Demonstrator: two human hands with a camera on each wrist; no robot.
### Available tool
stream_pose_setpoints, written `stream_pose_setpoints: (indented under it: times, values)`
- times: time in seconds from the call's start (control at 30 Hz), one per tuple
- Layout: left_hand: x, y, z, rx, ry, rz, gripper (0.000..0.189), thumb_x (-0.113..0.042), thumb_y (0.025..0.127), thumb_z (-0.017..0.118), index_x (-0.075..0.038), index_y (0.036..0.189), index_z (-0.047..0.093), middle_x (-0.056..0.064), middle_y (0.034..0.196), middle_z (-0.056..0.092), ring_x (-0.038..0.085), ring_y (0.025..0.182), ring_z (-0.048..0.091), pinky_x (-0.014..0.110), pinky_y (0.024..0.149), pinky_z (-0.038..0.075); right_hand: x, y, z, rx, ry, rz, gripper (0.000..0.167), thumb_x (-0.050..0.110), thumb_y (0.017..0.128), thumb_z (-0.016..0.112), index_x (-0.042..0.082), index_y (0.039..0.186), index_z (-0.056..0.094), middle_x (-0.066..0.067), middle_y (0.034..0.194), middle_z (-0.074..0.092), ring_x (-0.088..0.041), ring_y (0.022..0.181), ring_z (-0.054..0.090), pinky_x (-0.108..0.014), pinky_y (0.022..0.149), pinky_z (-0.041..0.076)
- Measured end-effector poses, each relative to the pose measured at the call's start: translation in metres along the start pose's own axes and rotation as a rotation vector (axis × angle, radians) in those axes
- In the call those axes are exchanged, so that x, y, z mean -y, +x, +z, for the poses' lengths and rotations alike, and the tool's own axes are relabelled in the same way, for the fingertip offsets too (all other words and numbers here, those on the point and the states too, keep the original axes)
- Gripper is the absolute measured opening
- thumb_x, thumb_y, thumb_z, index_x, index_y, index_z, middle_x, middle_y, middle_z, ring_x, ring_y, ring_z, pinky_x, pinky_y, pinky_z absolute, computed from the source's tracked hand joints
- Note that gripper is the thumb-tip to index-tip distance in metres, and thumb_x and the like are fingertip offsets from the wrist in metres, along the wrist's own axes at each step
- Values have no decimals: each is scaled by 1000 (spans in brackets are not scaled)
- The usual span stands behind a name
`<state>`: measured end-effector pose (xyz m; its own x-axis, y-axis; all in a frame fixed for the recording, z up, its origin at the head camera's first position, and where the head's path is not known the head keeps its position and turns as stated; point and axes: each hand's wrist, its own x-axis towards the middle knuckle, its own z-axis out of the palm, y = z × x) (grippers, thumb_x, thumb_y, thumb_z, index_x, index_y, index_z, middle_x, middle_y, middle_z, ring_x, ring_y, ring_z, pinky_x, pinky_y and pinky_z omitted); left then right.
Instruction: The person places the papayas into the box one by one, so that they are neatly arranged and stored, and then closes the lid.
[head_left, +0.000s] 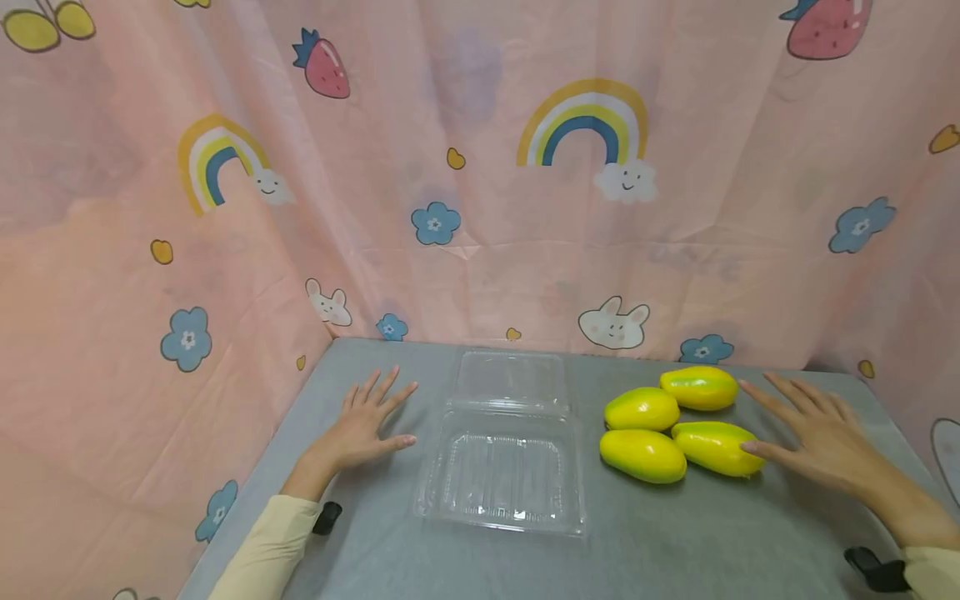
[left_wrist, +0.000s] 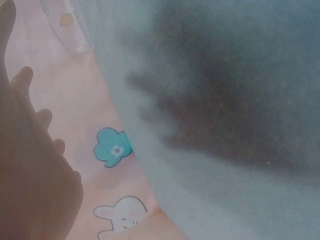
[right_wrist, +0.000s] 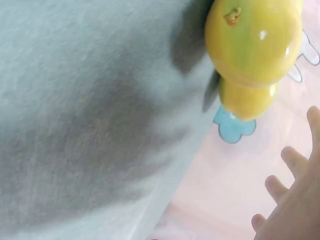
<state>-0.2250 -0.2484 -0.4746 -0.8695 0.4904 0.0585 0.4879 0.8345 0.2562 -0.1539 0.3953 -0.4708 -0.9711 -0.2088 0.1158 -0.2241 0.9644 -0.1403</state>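
My left hand (head_left: pixel 362 429) hovers over the table with fingers spread, left of a clear plastic clamshell box (head_left: pixel 498 471). The box lies unfolded, its lid (head_left: pixel 512 379) laid back toward the curtain. Several yellow-green papayas (head_left: pixel 642 456) are grouped to the right of the box. My right hand (head_left: pixel 825 433), fingers spread, is just right of the group; its thumb overlaps the nearest right papaya (head_left: pixel 716 447) in the head view. From the right wrist, a papaya (right_wrist: pixel 250 45) shows its stem end, with another behind it. Neither hand holds anything.
A grey cloth covers the table (head_left: pixel 645 542). Behind and at the sides hangs a pink curtain (head_left: pixel 495 275) printed with rainbows, flowers and rabbits, meeting the table's back edge. Dark straps (head_left: pixel 327 518) sit at both wrists. Hand shadows fall on the cloth in both wrist views.
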Motion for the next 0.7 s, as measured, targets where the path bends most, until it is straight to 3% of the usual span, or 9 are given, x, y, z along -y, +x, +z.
stream_pose_setpoints:
  times: [0.57, 0.7]
  values:
    - [-13, -11, 1, -48, -154, 35, 85, -55, 87, 67, -40, 156, 21, 6, 169, 13, 43, 154, 11, 76, 114, 12, 31, 17, -13, 18, 56, -57, 96, 59, 81, 71, 31, 158, 20, -20, 163, 20, -56, 135, 28, -78, 103, 18]
    - [-20, -15, 0, -76, -212, 69, 85, -50, 85, 71, -34, 156, 26, 7, 167, 19, 44, 152, 17, 78, 112, 16, 39, 24, -14, 35, 81, -65, 95, 60, 81, 70, 31, 158, 23, -22, 158, 27, -56, 134, 29, -77, 104, 20]
